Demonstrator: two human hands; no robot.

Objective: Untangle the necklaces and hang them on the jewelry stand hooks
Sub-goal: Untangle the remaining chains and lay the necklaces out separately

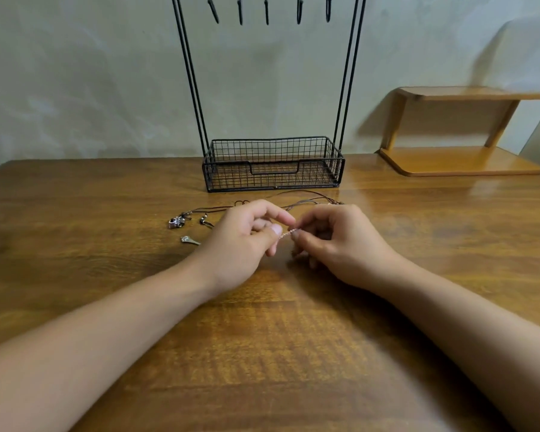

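A thin silver chain (287,233) stretches between my two hands above the wooden table (262,338). My left hand (243,241) pinches one end between thumb and forefinger. My right hand (334,241) pinches the other end, fingers curled. Behind them brown cord necklaces (306,202) lie tangled on the table, with a silver camera-shaped pendant (176,222) and a small silver pendant (189,240) to the left. The black wire jewelry stand (272,163) rises at the back, its hooks (267,10) bare at the top edge.
The stand's wire basket base (334,169) sits against the wall. A small wooden shelf (462,132) stands at the back right of the table. Bare wood lies in front of my forearms.
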